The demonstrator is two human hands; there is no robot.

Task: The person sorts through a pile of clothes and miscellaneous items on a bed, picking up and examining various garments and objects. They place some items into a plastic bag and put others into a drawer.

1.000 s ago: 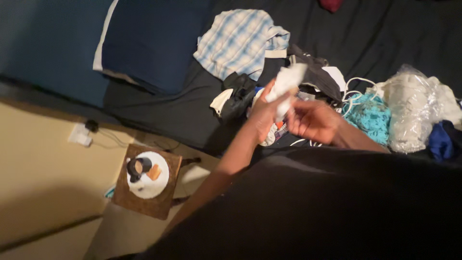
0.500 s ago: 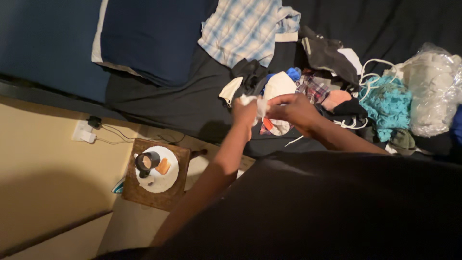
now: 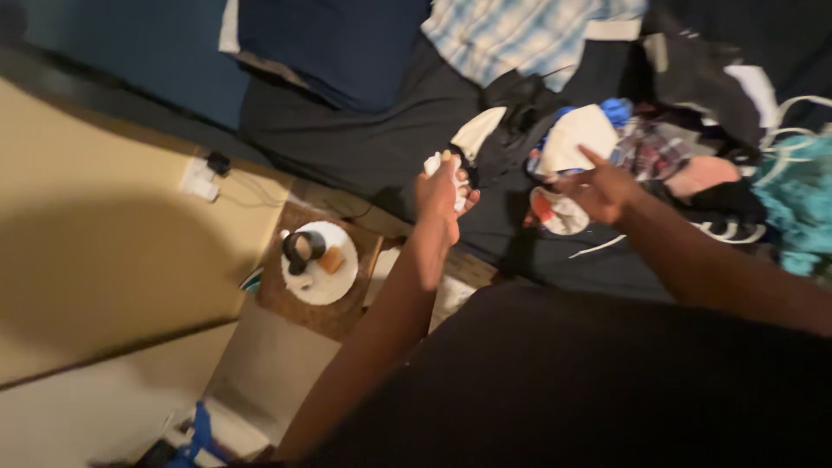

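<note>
My left hand (image 3: 442,195) is closed around a small balled-up white cloth (image 3: 433,164), held above the dark bed sheet (image 3: 364,147) near the bed's edge. My right hand (image 3: 598,186) hovers over the pile of clothes (image 3: 624,147) with fingers apart and one finger stretched out, holding nothing. Just below it lies a white item with orange patches (image 3: 555,212). The pile also holds a white garment, a plaid piece and a blue bit.
A small brown stool (image 3: 299,303) beside the bed carries a white plate (image 3: 334,282) with a dark mug (image 3: 299,250) and an orange snack. A wall socket with plugs (image 3: 204,178) sits left. A dark blue pillow (image 3: 338,43), a checked shirt (image 3: 520,30) and turquoise fabric (image 3: 802,204) lie on the bed.
My hands have parted: the left keeps the rolled white cloth and moved left, the right let go and reached over the pile. The view shifted down and left.
</note>
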